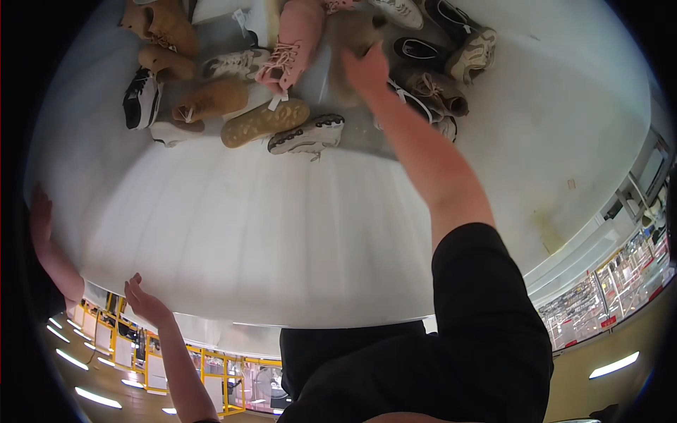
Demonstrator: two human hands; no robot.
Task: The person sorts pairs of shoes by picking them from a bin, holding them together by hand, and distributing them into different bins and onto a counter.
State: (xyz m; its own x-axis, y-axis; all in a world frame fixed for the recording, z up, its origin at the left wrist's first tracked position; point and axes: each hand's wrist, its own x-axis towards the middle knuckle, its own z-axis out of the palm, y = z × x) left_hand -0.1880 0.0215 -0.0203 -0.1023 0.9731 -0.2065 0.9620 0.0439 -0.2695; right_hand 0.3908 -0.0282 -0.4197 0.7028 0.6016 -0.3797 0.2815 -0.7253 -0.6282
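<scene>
My right hand [365,70] reaches to the far side of the white surface and is closed on a brown shoe [345,39], which is smeared by motion. A pink lace-up boot [300,35] lies to the left of it, and a black slip-on shoe [416,49] to its right. My left hand [146,302] is raised at the near left edge of the surface, fingers apart and nothing in them. Nearer to me than the pink boot are a shoe with its tan patterned sole showing [264,123] and a grey-white sneaker [308,135] on its side.
Several more shoes lie in the pile, among them a black-and-white sneaker [141,99], a tan shoe [211,99] and a brown laced shoe [438,92]. Another person's hand [41,211] rests at the left edge of the white surface [268,233]. Yellow frames [211,366] stand beyond the near edge.
</scene>
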